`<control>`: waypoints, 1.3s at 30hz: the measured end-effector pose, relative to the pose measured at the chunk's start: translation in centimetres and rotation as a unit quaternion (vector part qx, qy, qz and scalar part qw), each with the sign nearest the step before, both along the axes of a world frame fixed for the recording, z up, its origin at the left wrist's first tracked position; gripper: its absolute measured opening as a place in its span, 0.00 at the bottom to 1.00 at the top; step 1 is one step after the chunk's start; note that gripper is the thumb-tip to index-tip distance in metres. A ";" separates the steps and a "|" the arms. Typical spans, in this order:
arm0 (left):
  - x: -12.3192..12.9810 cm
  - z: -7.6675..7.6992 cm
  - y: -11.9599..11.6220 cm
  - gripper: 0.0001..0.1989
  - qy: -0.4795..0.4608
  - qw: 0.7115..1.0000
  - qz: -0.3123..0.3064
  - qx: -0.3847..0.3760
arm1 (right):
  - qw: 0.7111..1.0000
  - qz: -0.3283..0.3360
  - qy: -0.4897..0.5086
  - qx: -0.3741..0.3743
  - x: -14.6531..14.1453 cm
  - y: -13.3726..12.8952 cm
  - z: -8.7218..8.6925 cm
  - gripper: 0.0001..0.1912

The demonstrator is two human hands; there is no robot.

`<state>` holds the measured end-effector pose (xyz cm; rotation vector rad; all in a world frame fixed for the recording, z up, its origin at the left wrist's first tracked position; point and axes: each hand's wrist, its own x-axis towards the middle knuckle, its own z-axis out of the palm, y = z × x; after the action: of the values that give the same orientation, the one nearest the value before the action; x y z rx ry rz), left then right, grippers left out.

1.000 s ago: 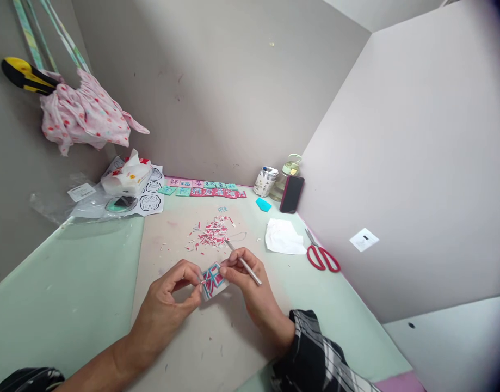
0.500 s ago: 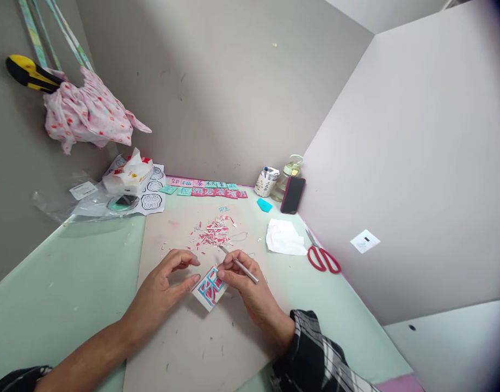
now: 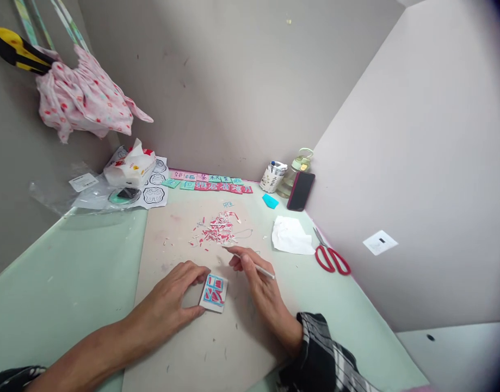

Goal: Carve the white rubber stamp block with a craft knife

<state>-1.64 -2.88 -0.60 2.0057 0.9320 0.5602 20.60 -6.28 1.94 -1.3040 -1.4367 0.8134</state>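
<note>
A small white stamp block (image 3: 214, 294) with blue outlines and red patches on its face lies on the grey-brown board (image 3: 184, 348). My left hand (image 3: 178, 291) grips the block's left side, fingertips at its upper corner and thumb at its lower one. In my right hand (image 3: 253, 277) is a slim silver carving knife (image 3: 264, 270), held like a pen. Its tip points up and left, apart from the block. Just beyond the hands lies a heap of red and white shavings (image 3: 219, 228).
Red-handled scissors (image 3: 331, 260) and a crumpled white tissue (image 3: 291, 235) lie to the right. Farther back are a phone (image 3: 301, 191), a bottle (image 3: 288, 179), a pen jar (image 3: 273, 178) and rows of coloured tiles (image 3: 207, 186). A tissue pack (image 3: 131, 167) sits at left.
The block has turned more upright and moved onto the board. My left hand has closed on its side, while my right hand has let go of it, keeping the knife.
</note>
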 end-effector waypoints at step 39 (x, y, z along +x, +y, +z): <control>-1.8 -0.1 1.0 0.20 -0.053 0.995 0.073 0.034 | 0.935 -0.015 0.332 -0.120 0.3 2.3 -1.1 0.13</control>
<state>-3.42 -1.93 -0.72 1.9572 1.0117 0.7799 20.86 -3.97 0.88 -1.0658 -0.7915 1.2901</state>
